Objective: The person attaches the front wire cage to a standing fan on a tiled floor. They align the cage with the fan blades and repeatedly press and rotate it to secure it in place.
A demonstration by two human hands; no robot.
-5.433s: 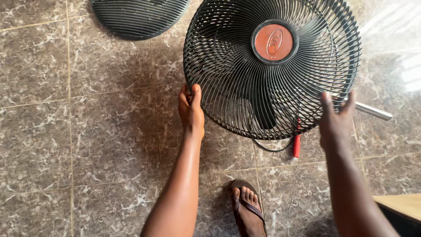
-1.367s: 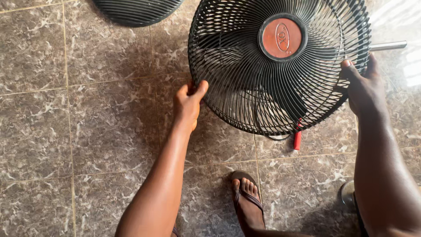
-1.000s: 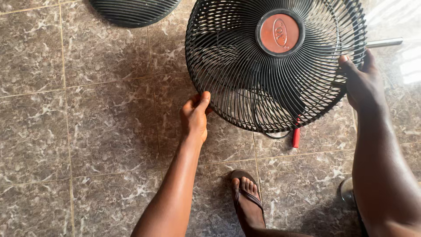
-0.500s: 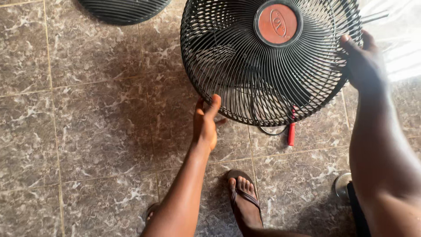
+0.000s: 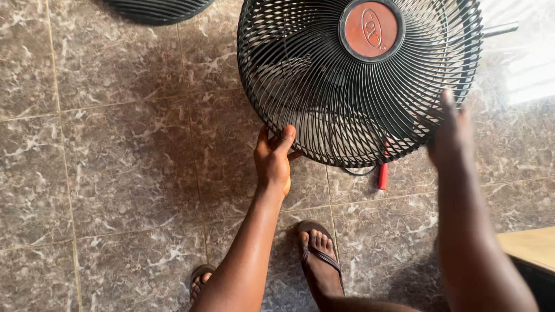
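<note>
A black wire fan guard (image 5: 324, 110) with a round red-brown centre cap (image 5: 371, 29) fills the upper middle of the head view, above a brown marble-tile floor. My left hand (image 5: 274, 159) grips the guard's lower left rim, thumb over the wires. My right hand (image 5: 452, 136) is blurred at the lower right rim, fingers pointing up; whether it grips or only touches the rim is unclear.
A second black fan guard (image 5: 156, 7) lies at the top left. A red-handled tool (image 5: 382, 175) lies on the floor under the guard. A metal rod (image 5: 500, 29) sticks out at the top right. My sandalled foot (image 5: 317, 260) stands below; a wooden edge (image 5: 532, 245) is at right.
My left hand slid rightward along the bottom rim. My right hand dropped from the upper right rim to the lower right and is moving. The guard sits higher in view.
</note>
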